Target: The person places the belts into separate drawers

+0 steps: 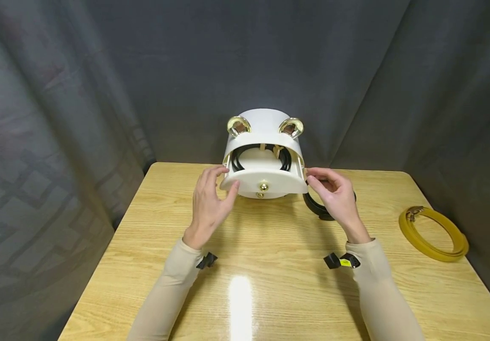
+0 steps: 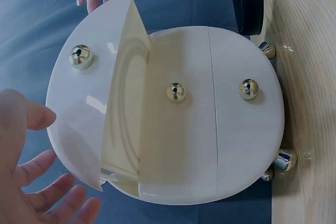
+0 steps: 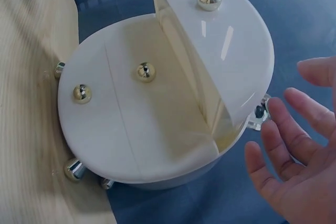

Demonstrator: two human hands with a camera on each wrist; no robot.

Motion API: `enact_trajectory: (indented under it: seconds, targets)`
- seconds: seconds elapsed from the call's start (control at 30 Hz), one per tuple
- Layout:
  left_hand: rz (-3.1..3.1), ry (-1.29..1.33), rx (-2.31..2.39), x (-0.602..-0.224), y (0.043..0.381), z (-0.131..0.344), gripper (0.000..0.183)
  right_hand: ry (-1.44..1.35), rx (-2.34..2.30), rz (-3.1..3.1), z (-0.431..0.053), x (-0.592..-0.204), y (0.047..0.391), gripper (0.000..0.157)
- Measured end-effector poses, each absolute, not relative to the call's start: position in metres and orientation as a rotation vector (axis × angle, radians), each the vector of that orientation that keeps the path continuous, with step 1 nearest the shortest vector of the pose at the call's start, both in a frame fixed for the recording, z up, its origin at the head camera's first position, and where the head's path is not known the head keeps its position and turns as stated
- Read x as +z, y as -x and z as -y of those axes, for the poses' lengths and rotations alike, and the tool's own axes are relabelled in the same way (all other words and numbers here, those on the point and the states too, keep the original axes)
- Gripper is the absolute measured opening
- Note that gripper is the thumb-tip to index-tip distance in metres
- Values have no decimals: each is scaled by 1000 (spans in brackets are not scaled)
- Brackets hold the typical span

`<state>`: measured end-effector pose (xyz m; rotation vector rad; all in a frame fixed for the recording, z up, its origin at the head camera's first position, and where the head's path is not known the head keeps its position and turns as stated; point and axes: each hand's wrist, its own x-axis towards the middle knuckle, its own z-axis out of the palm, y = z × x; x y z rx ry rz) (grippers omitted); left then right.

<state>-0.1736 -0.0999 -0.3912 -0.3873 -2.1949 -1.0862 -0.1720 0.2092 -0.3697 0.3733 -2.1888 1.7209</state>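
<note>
A white rounded drawer box point(image 1: 264, 122) with gold ears stands toward the back of the table. Its top drawer point(image 1: 249, 180) is pulled out, with a gold knob point(image 2: 81, 56) on the front panel. Inside lies a coiled black belt point(image 1: 286, 158). My left hand point(image 1: 209, 203) is at the drawer's left side, its thumb tip right at the panel's rim, fingers relaxed and spread. On the other side, my right hand point(image 3: 296, 145) has loosely bent fingers close to the panel's edge. Neither hand grips anything. Two lower drawer fronts point(image 2: 241, 129) sit flush, each with a gold knob.
A coiled black belt point(image 1: 316, 208) lies on the wooden table point(image 1: 164, 284), partly behind my right hand. Farther right is a coiled yellow belt point(image 1: 434, 251) with a metal buckle, near the table's right edge. Grey curtains point(image 1: 245, 57) hang behind and at both sides.
</note>
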Motion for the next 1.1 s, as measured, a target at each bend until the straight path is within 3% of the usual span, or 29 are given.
enact_trajectory:
  seconds: [1.1]
  targets:
    - [2149,657,-872,-388,159,68,35,-191,1579,2311,-249,-406,157,32]
